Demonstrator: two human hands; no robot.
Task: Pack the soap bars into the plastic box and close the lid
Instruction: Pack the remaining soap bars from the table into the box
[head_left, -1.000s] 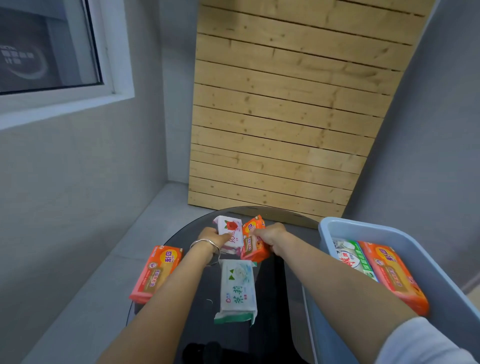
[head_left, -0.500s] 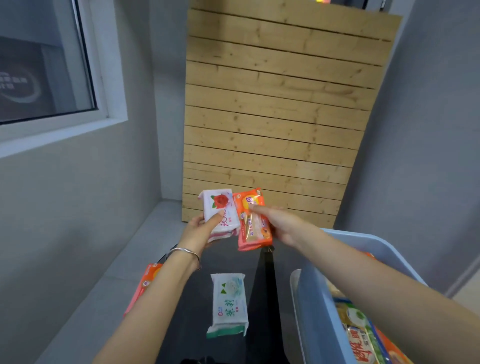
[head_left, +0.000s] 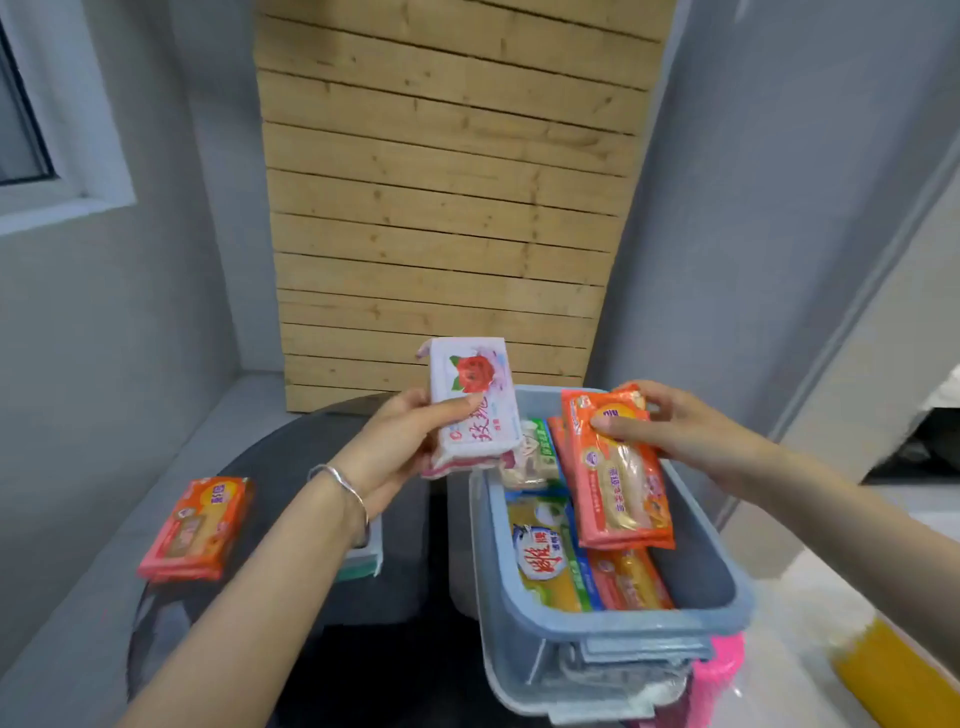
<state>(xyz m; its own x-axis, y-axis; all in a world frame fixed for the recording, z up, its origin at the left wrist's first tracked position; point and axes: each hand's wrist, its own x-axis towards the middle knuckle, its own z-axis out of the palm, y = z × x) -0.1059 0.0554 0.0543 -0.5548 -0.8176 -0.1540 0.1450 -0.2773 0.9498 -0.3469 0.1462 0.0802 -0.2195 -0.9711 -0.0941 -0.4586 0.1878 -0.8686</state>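
Both hands have carried their soap bars from above the dark table (head_left: 291, 441) across to the open blue plastic box (head_left: 618, 621).

Plastic box: sits below the right hand's fingertips, with several wrapped bars lying flat inside, among them a yellow-and-green bar (head_left: 545, 561) under the held orange one. Right hand (head_left: 696, 431): thumb and fingers pinch the top end of an orange soap bar (head_left: 618, 483), which hangs tilted over the box interior. Left hand (head_left: 395, 441): fingers and thumb grip a white rose-printed soap bar (head_left: 483, 431), held upright just left of the right fingertips, over the box's far-left corner. Second orange bar (head_left: 200, 527): flat on the table, well left of the left fingers. White-and-green bar (head_left: 366, 558): on the table, mostly hidden behind the left wrist, which wears a silver bracelet (head_left: 340, 480).
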